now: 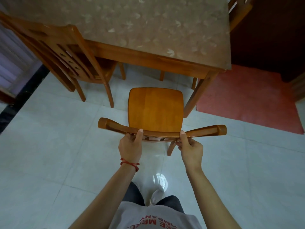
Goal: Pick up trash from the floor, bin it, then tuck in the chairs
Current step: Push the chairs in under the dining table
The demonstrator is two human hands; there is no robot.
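Thumbs on top, fingers curled under: both hands grip the curved top rail of the chair (156, 111). The left hand (130, 148) clamps the rail left of its middle, thumb pressed flat along the wood, a red string bracelet (130, 163) tied at the wrist. The right hand (191, 150) holds right of the middle, thumb up on the rail, the other fingers wrapped underneath and mostly hidden from here.

The chair stands pulled out from the table (148, 27), its seat pointing toward twelve o'clock, the front edge near the table's apron but not under it. One rear leg shows below the rail, just beside the right hand.

At ten o'clock a second chair (66, 58) sits with its seat partly under the table. At one o'clock, across the far corner, part of a third chair (239, 12) shows. A red mat (247, 100) lies at two o'clock, beside the table leg. Pale glossy floor tiles (49, 146) spread all round, catching a bright light reflection near the person's feet.
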